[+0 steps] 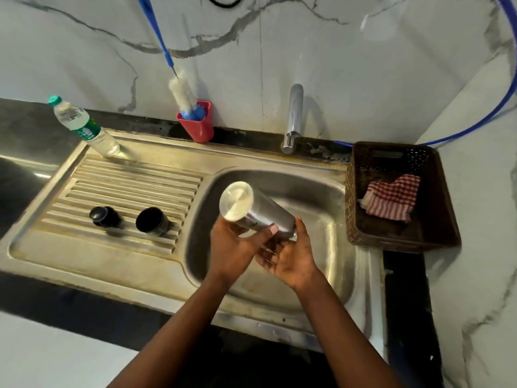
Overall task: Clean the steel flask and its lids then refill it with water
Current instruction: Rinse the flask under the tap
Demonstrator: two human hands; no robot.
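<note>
The steel flask (253, 210) is tilted over the sink basin (330, 219), its flat base up and to the left, its mouth end down between my hands. My left hand (233, 247) grips the flask body from the left. My right hand (291, 256) cups the lower mouth end, which it hides, with fingers spread. Two black lids lie on the ribbed drainboard (126, 177): a stopper lid (104, 216) and a cup lid (152, 221) lying on its side with its hollow showing.
A chrome tap (293, 119) stands behind the basin. A red holder (197, 124) with a white bottle brush (181, 89) sits at the wall. A plastic water bottle (84, 127) stands at the drainboard's back left. A brown basket (397, 197) holding a red checked cloth (391, 198) is on the right.
</note>
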